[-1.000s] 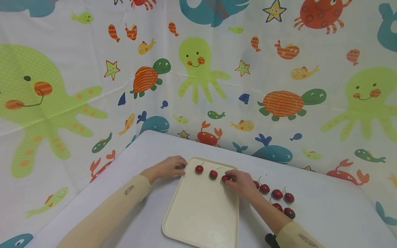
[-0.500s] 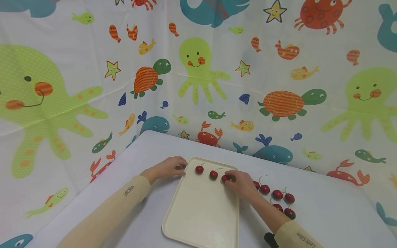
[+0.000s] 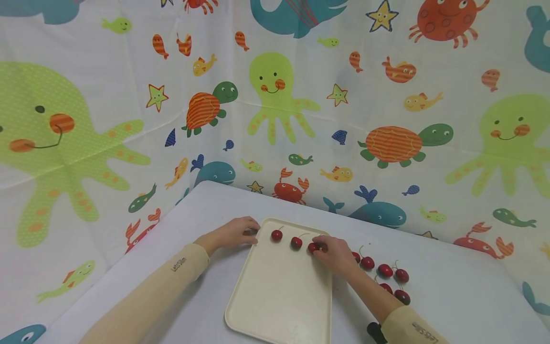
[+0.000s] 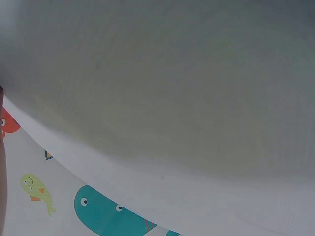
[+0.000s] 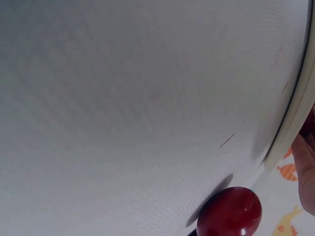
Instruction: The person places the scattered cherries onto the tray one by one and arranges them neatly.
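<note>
A cream tray (image 3: 279,291) lies on the white table. My left hand (image 3: 232,232) holds its far left corner, with bent fingers and thumb right at the rim. On the tray's far end sit two dark red cherries with stems, one near the corner (image 3: 277,235) and one to its right (image 3: 296,242). My right hand (image 3: 335,253) pinches a third cherry (image 3: 312,248) at the right end of that row, low over the tray. Its fingers partly cover this fruit. In the right wrist view, part of the right hand (image 5: 306,172) shows past the tray's edge (image 5: 290,123).
Several more cherries (image 3: 385,271) lie on the table right of the tray, some partly behind the right forearm. A dark object (image 3: 376,332) shows beside the right sleeve. Another cherry (image 5: 230,212) is close in the right wrist view. A sea-animal curtain (image 3: 275,119) hangs behind the table.
</note>
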`<state>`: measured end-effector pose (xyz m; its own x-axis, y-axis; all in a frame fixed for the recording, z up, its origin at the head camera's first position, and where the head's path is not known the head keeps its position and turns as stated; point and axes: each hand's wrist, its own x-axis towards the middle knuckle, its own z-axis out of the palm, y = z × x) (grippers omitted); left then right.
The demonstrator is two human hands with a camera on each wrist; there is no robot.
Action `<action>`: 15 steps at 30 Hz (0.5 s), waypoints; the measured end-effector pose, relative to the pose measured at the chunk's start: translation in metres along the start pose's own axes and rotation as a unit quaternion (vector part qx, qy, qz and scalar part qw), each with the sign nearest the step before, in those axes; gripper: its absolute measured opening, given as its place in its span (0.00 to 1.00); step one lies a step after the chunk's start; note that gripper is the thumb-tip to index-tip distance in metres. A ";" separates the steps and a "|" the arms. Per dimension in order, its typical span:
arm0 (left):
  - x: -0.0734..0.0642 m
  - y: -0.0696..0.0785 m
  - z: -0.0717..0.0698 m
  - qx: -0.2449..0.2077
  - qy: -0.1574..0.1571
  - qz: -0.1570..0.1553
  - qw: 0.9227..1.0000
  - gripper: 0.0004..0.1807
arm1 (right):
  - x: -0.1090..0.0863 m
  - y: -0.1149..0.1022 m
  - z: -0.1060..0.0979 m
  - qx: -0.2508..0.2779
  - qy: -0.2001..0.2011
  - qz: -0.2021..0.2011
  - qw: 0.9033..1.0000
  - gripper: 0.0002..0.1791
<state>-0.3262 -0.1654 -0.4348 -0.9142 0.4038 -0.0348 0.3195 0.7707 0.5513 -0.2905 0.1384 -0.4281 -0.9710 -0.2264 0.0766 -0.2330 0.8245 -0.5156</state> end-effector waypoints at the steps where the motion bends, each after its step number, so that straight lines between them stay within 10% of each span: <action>1: 0.000 0.000 0.000 0.000 0.000 0.000 1.000 0.22 | 0.000 0.000 0.000 0.001 0.000 0.000 1.000 0.19; 15: 0.002 -0.004 0.002 0.004 -0.001 -0.003 1.000 0.22 | -0.002 0.000 -0.006 0.017 -0.005 0.020 1.000 0.20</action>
<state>-0.3285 -0.1665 -0.4385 -0.9153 0.4009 -0.0394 0.3166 0.7762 0.5452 -0.2888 0.1425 -0.4229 -0.9790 -0.1983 0.0463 -0.1909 0.8146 -0.5477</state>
